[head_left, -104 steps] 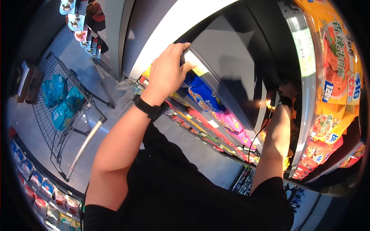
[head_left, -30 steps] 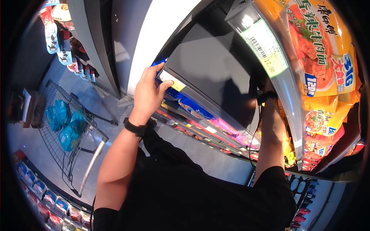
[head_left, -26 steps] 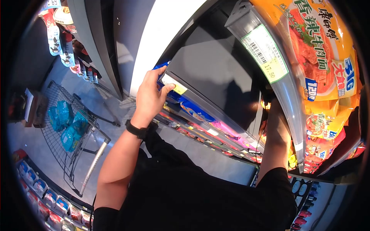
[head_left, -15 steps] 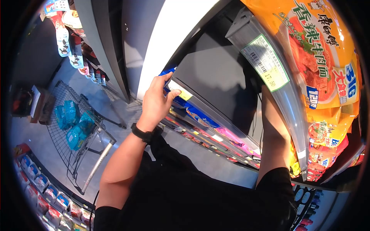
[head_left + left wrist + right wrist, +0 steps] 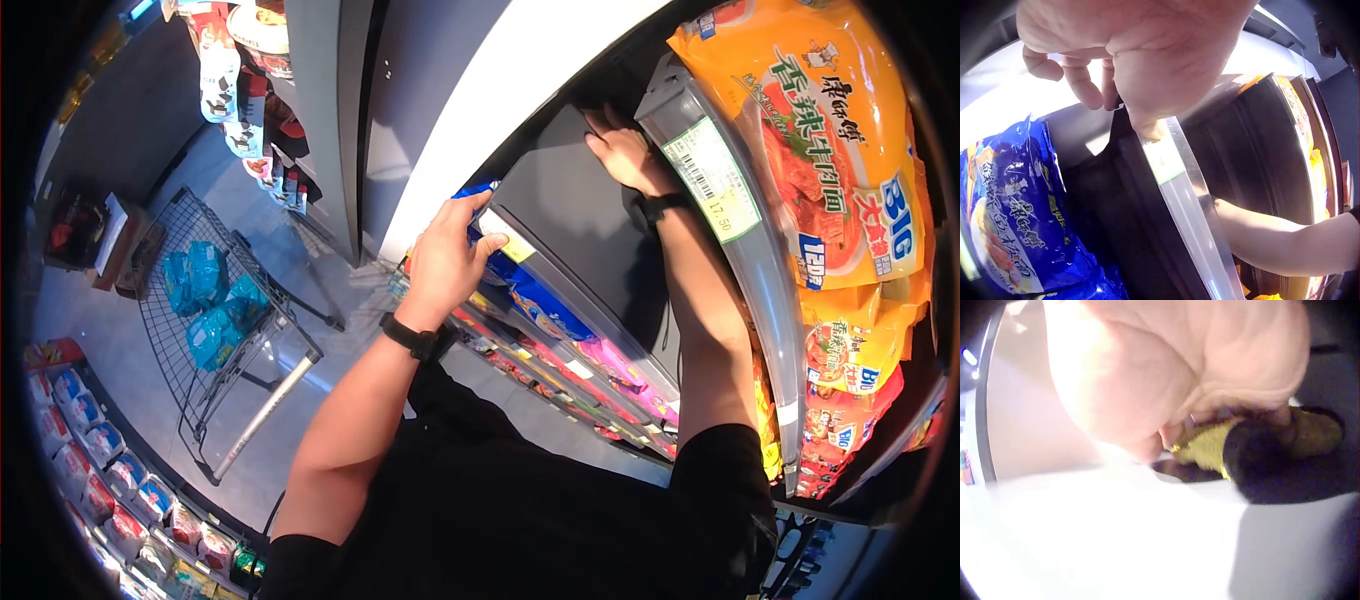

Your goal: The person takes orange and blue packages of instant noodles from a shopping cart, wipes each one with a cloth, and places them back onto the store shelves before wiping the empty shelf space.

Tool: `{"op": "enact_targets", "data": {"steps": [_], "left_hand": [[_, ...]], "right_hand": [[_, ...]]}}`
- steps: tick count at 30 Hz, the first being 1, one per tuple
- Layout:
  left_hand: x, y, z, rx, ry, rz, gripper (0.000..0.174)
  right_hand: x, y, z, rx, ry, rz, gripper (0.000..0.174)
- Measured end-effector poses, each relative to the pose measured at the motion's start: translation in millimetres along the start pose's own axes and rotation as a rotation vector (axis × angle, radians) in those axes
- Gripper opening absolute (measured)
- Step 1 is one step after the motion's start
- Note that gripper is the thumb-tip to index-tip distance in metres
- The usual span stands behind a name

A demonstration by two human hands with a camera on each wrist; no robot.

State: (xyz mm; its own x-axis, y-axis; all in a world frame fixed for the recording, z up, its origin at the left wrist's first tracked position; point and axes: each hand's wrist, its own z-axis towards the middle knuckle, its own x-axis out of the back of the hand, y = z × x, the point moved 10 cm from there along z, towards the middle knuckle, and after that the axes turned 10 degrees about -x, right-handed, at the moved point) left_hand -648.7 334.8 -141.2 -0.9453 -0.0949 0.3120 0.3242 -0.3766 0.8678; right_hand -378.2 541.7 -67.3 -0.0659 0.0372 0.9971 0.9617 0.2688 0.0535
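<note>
Dark shelf (image 5: 590,220): bare deck around the right hand, roofed low by the tier above, with room to slide but little to lift.
Trolley (image 5: 215,300): parked in the aisle, well behind the left hand.
Orange noodle packs (image 5: 830,150): stacked just right of the right hand, overhanging their edge.
Blue packet (image 5: 1010,206): just below the left hand.
Price rail (image 5: 1191,206): the shelf's clear front lip.
Left hand (image 5: 450,265): fingers curl over the price rail with the thumb pressed on its face, seemingly bracing.
Right hand (image 5: 620,150): deep at the shelf's back; how far closed cannot be told.
Yellow packet (image 5: 1210,447): at the right hand's fingertips; unclear whether touched or held.
</note>
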Motion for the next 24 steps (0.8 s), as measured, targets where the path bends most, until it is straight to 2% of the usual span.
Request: {"op": "enact_targets", "data": {"steps": [5,9,11,12,14,15,18,19,22,23,24], "left_hand": [[-1.0,-2.3,0.4,0.001,-0.016,0.013,0.063],[-3.9,-4.7,-1.9,0.018,-0.01,-0.019,0.062],[-4.4,-3.4,-0.6,0.055,-0.047,-0.028,0.06],[-3.9,-2.3,0.1,0.086,-0.078,-0.03,0.059],[-3.8,-1.0,0.3,0.099,-0.106,-0.015,0.058],[-4.6,-2.4,0.3,0.081,-0.1,0.001,0.058],[-5.9,-2.4,-1.3,0.058,-0.079,0.004,0.058],[-4.2,0.7,-2.1,0.062,-0.077,0.012,0.057],[-1.6,-15.0,-18.0,0.134,-0.132,0.016,0.054],[12.3,-14.3,-30.2,0.069,-0.135,0.069,0.052],[14.1,-38.4,-49.9,0.028,-0.25,0.184,0.05]], "right_hand": [[3.9,11.0,-60.6,-0.018,-0.08,0.071,0.045],[-2.4,-4.8,-109.3,-0.021,-0.106,0.134,0.046],[-12.1,-11.7,-121.1,-0.028,0.023,0.128,0.045],[-13.3,-23.9,-124.7,-0.028,0.093,0.124,0.045],[-7.8,-64.5,-141.3,0.034,0.046,0.265,0.046],[2.9,-96.1,-155.3,0.126,0.0,0.242,0.048],[12.9,-131.2,-191.5,0.069,-0.083,0.142,0.057],[12.9,-124.5,-201.5,0.058,-0.063,0.14,0.061],[9.7,-85.4,-232.6,-0.147,-0.2,0.172,0.066],[8.5,-65.0,-245.3,-0.175,-0.152,0.162,0.067],[-3.3,-38.4,-260.7,-0.185,-0.109,0.161,0.067]]}}
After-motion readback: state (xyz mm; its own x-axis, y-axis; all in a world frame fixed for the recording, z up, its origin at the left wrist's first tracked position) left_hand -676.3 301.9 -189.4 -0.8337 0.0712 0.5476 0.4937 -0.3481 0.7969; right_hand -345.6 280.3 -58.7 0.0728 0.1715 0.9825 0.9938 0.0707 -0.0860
